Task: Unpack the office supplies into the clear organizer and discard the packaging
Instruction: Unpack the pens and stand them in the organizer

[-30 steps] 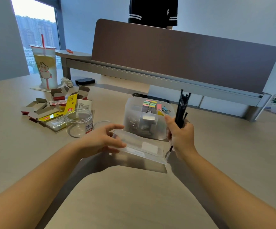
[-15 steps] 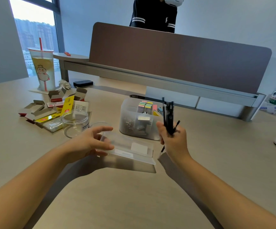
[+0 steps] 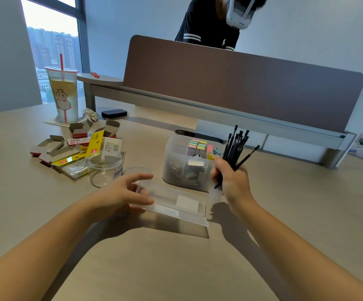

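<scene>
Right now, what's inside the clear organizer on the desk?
The clear organizer holds colored sticky notes, a blue binder clip and small metal clips. Its frosted walls and the right hand cover the rest.

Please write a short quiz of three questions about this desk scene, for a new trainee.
1. True or false: the right hand grips a bundle of black pens.
2. What does the left hand hold? A) clear pen box B) round jar C) drink cup
3. Fill in: the colourful sticky notes stand inside the ____.

Key: 1 true; 2 A; 3 clear organizer.
</scene>
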